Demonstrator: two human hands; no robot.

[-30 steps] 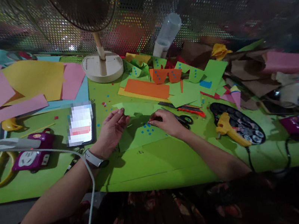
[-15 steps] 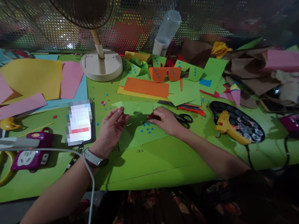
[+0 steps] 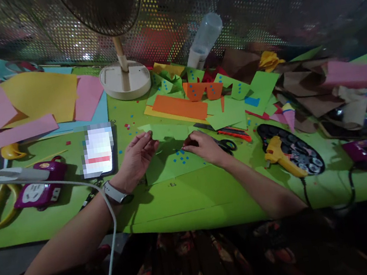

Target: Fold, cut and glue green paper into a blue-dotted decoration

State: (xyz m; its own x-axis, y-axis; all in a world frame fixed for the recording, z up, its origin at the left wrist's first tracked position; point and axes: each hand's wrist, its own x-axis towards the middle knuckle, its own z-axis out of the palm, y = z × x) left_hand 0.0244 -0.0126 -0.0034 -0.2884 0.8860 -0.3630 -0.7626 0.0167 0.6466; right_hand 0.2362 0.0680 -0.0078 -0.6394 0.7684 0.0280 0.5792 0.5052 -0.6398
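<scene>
A light green sheet of paper [image 3: 161, 171] lies on the table between my hands, with several small blue paper squares [image 3: 182, 158] scattered on it. My left hand [image 3: 140, 158], wearing a watch [image 3: 117, 192], is closed in a pinch above the sheet's left side. Whatever its fingertips hold is too small to make out. Over the sheet's right side, beside the blue squares, my right hand [image 3: 205, 148] also pinches thumb and finger together. What sits between those fingertips cannot be told. Black scissors [image 3: 228, 145] lie partly hidden behind my right hand.
Orange paper [image 3: 178, 106] and dotted cut-outs [image 3: 202, 91] lie beyond my hands. A yellow glue gun [image 3: 284, 158] rests on a black palette at right. At left are a phone [image 3: 98, 151], a purple power socket [image 3: 41, 185] and a white cable [image 3: 112, 214]. A fan base [image 3: 127, 88] stands behind.
My right hand has shifted very slightly right, staying close to the blue squares. My left hand keeps its pinch in nearly the same place.
</scene>
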